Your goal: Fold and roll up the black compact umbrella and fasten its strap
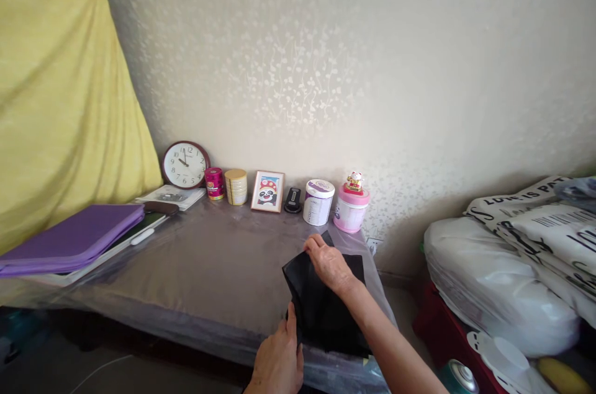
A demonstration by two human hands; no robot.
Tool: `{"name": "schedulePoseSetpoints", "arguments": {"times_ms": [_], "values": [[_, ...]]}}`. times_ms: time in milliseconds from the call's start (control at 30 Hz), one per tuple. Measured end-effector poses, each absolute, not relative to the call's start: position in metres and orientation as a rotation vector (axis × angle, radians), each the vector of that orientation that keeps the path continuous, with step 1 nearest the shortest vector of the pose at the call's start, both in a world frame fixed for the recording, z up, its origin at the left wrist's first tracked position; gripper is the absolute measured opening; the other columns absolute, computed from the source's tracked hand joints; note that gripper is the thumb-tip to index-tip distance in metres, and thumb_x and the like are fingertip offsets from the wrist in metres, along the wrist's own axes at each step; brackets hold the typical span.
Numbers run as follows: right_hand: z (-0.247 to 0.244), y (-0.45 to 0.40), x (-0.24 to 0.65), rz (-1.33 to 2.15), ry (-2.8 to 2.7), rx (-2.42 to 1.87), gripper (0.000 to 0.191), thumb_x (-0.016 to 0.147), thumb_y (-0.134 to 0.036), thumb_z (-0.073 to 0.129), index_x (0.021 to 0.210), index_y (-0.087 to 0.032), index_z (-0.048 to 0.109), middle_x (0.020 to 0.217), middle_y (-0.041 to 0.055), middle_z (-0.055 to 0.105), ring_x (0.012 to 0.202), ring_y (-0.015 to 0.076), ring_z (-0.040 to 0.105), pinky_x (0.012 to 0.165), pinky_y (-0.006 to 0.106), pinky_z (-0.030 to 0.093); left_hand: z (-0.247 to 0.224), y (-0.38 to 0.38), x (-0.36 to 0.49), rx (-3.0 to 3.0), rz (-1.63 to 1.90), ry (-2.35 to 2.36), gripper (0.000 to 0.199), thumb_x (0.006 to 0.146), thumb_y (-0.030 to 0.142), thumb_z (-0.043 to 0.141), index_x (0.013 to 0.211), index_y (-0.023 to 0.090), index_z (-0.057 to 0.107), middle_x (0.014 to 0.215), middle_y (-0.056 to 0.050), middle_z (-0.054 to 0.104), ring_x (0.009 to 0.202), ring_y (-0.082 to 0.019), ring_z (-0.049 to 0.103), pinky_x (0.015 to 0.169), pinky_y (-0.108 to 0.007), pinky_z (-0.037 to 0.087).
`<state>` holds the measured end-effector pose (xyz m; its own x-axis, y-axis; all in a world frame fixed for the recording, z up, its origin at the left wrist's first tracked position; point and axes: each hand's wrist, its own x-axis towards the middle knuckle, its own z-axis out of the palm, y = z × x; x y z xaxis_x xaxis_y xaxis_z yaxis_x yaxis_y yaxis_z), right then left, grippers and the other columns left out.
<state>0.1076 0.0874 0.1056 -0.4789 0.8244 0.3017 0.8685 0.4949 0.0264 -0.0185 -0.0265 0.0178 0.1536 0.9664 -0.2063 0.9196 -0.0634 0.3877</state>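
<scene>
A black, flat, bag-like item (pixel 326 313) lies at the right front of the covered table. My right hand (pixel 328 262) is over its upper part, fingers curled and pinching the black material near the top edge. At its lower left edge is my left hand (pixel 279 350), thumb and fingers closed on the black side. Behind it stand a white and purple tub (pixel 318 205) and a pink tub (pixel 351 211) with a lucky cat figurine (pixel 354 182) on its lid.
Along the wall stand a clock (pixel 186 164), a magenta can (pixel 215 183), a yellow-lidded can (pixel 236 188), a framed panda picture (pixel 267 191) and a small black object (pixel 293 200). Purple folders (pixel 79 236) lie left on the table (pixel 200 282). Bagged bedding (pixel 493 282) is at the right.
</scene>
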Motion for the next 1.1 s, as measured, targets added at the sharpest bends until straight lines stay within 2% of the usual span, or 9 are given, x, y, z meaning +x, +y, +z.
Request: {"name": "schedulePoseSetpoints", "arguments": {"times_ms": [200, 367, 500, 633, 700, 833, 933, 1100], "values": [[0.071, 0.097, 0.087, -0.306, -2.568, -1.558, 0.021, 0.091, -0.013, 0.032, 0.100, -0.021, 0.049, 0.104, 0.0049, 0.055, 0.065, 0.0134, 0.063, 0.051, 0.023, 0.042, 0.013, -0.028, -0.015, 2.035, 0.158, 1.798, 0.067, 0.081, 0.015, 0.039, 0.142, 0.012, 0.012, 0.119, -0.018, 0.053, 0.094, -0.024, 0.060, 0.077, -0.030, 0.043], [0.053, 0.102, 0.086, -0.285, -2.534, -1.634, 0.019, 0.091, -0.013, 0.032, 0.100, -0.020, 0.047, 0.104, 0.0062, 0.054, 0.067, 0.0135, 0.064, 0.052, 0.023, 0.044, 0.011, -0.029, -0.018, 1.977, 0.163, 1.794, 0.061, 0.083, 0.020, 0.038, 0.140, 0.012, 0.019, 0.129, -0.017, 0.047, 0.108, -0.024, 0.053, 0.086, -0.031, 0.040], [0.041, 0.106, 0.087, -0.313, -2.531, -1.604, 0.016, 0.092, -0.015, 0.032, 0.100, -0.019, 0.046, 0.105, 0.0054, 0.054, 0.068, 0.0120, 0.063, 0.053, 0.021, 0.044, 0.010, -0.028, -0.022, 2.064, 0.299, 1.841, 0.064, 0.080, 0.021, 0.041, 0.141, 0.018, 0.019, 0.133, -0.014, 0.042, 0.115, -0.025, 0.045, 0.091, -0.032, 0.037], [0.033, 0.108, 0.088, -0.328, -2.516, -1.590, 0.017, 0.093, -0.015, 0.031, 0.100, -0.020, 0.046, 0.106, 0.0053, 0.054, 0.069, 0.0115, 0.062, 0.052, 0.021, 0.044, 0.022, -0.023, -0.027, 2.103, 0.303, 1.829, 0.076, 0.078, 0.023, 0.046, 0.141, 0.031, 0.006, 0.126, -0.011, 0.046, 0.099, -0.023, 0.056, 0.081, -0.031, 0.042], [0.033, 0.108, 0.089, -0.326, -2.508, -1.587, 0.017, 0.093, -0.015, 0.031, 0.099, -0.020, 0.046, 0.105, 0.0053, 0.054, 0.067, 0.0112, 0.062, 0.051, 0.021, 0.043, 0.028, -0.017, -0.030, 2.081, 0.239, 1.759, 0.078, 0.078, 0.025, 0.049, 0.141, 0.033, 0.003, 0.119, -0.011, 0.051, 0.092, -0.023, 0.060, 0.078, -0.032, 0.044], [0.036, 0.106, 0.090, -0.307, -2.480, -1.569, 0.018, 0.093, -0.018, 0.031, 0.098, -0.020, 0.047, 0.104, 0.0044, 0.055, 0.066, 0.0109, 0.062, 0.052, 0.020, 0.043, 0.028, -0.007, -0.030, 2.001, 0.236, 1.640, 0.078, 0.078, 0.029, 0.051, 0.142, 0.026, 0.006, 0.101, -0.010, 0.064, 0.093, -0.026, 0.061, 0.079, -0.034, 0.043], [0.040, 0.100, 0.094, -0.211, -2.412, -1.523, 0.016, 0.093, -0.019, 0.033, 0.100, -0.020, 0.048, 0.104, 0.0039, 0.056, 0.070, 0.0107, 0.061, 0.055, 0.020, 0.044, 0.022, -0.006, -0.023, 2.000, 0.237, 1.670, 0.075, 0.081, 0.027, 0.048, 0.142, 0.019, 0.006, 0.098, -0.012, 0.066, 0.091, -0.026, 0.062, 0.078, -0.033, 0.043], [0.044, 0.077, 0.109, 0.026, -2.380, -1.233, 0.019, 0.093, -0.021, 0.035, 0.092, -0.020, 0.054, 0.092, 0.0013, 0.060, 0.082, 0.0111, 0.059, 0.076, 0.022, 0.045, 0.016, -0.013, -0.003, 2.074, 0.150, 1.782, 0.071, 0.080, 0.017, 0.044, 0.141, 0.013, 0.008, 0.091, -0.015, 0.067, 0.086, -0.027, 0.063, 0.076, -0.036, 0.044]]}}
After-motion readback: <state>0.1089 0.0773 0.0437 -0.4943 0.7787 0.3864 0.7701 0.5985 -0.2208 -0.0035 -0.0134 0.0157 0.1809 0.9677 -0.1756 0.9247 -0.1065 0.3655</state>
